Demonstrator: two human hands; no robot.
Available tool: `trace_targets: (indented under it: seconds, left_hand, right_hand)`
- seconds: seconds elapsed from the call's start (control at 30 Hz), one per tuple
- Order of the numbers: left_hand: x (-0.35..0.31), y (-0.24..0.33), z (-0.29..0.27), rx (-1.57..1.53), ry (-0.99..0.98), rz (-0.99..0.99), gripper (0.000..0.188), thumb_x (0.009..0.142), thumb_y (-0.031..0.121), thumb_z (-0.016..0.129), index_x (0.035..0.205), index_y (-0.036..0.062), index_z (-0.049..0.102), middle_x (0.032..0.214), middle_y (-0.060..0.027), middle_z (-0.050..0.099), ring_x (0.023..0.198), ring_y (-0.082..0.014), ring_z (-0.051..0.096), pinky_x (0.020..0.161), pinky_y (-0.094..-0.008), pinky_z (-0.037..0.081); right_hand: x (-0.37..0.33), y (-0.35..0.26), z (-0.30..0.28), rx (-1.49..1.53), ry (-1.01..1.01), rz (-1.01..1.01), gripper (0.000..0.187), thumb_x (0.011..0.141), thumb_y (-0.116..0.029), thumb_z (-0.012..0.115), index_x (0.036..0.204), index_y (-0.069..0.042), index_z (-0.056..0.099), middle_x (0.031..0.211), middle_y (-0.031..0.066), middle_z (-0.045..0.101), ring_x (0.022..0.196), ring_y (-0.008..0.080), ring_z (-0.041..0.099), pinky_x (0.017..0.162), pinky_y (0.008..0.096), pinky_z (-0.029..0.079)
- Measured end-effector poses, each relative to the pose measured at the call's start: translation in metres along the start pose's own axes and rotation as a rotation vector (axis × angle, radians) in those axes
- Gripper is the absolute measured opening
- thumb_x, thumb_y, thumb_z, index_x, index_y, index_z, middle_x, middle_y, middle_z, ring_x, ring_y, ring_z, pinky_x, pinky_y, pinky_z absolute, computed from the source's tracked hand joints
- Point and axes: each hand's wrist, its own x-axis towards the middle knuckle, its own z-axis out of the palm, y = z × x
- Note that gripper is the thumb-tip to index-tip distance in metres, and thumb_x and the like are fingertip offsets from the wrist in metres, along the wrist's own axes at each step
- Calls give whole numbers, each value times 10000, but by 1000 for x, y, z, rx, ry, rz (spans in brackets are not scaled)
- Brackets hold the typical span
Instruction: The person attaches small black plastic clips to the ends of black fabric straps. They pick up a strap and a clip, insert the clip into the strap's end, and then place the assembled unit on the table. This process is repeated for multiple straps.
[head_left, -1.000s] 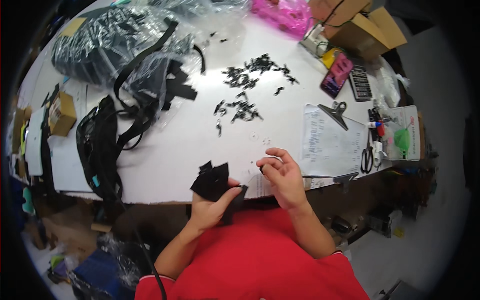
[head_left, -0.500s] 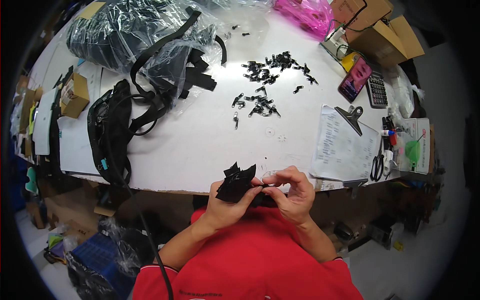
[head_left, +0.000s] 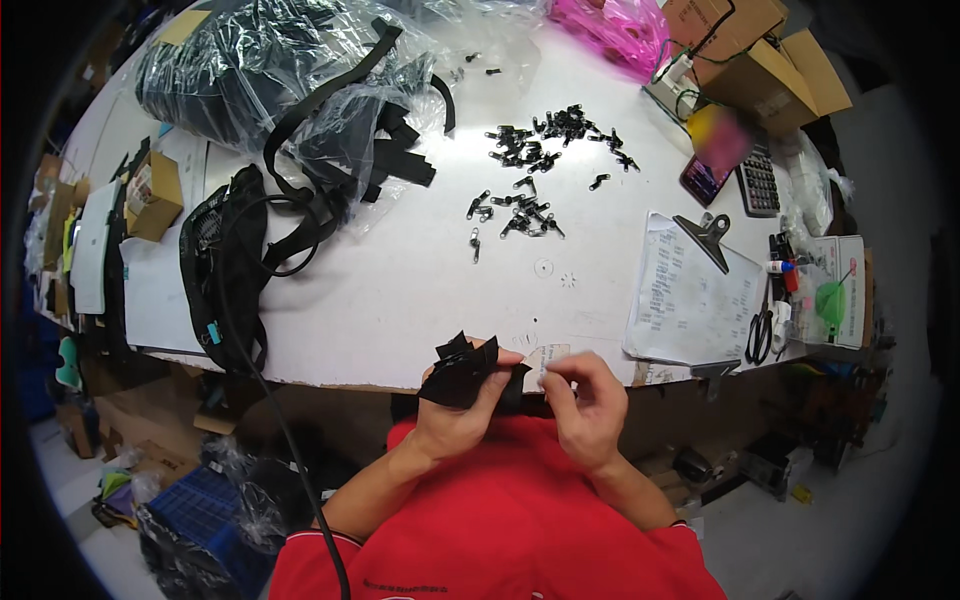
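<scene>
Over the table's front edge, my left hand is closed around a bunch of black fabric pieces. Their pointed corners stick up in a loose fan, and one end shows on the right of the fingers. Just to the right, my right hand is bent in a pinch, apart from the bunch. Something small and pale shows at its fingertips, too small to name. Farther up the table, black zipper sliders lie in a small heap, with a larger heap of sliders behind.
At the left lie a black mesh bag with straps, black webbing pieces and a large clear plastic bundle. On the right are a clipboard, scissors, a phone and a calculator. A black cable hangs past my left arm.
My right hand has drawn away from the black fabric pieces, its fingers now clear of them. My left hand with the bunch has shifted slightly left and tilted.
</scene>
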Motion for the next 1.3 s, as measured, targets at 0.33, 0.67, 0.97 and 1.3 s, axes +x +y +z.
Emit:
trace_targets:
  seconds: [0.33,0.67,0.97,1.3]
  left_hand:
    - [-2,0,1,-161,-18,-99,220,969,-29,574,1182,-11,630,1083,-79,680,1008,-143,641,892,-289,527]
    - [-3,-3,-2,-193,-65,-125,227,984,-21,553,1200,-24,622,1103,-89,685,1030,-148,641,911,-295,526]
    - [-6,-7,-5,-221,-77,-195,217,984,-10,563,1188,-15,636,1116,-93,690,1043,-150,643,914,-296,522]
    - [-4,-8,-6,-77,-25,-203,196,966,16,608,1153,1,663,984,-59,688,831,-88,623,749,-240,513]
  right_hand:
    - [-1,10,3,428,-153,347,62,938,-27,657,990,5,665,921,-8,609,802,46,538,715,202,441]
    - [7,10,-5,424,-286,364,95,932,-71,665,951,22,658,936,19,598,823,59,530,743,212,431]
    - [7,13,-5,498,-300,417,76,934,-72,667,958,-1,652,881,-21,596,818,40,520,739,211,428]
    - [2,15,1,44,-189,192,86,882,-53,712,946,-3,681,855,14,621,711,68,524,622,222,413]
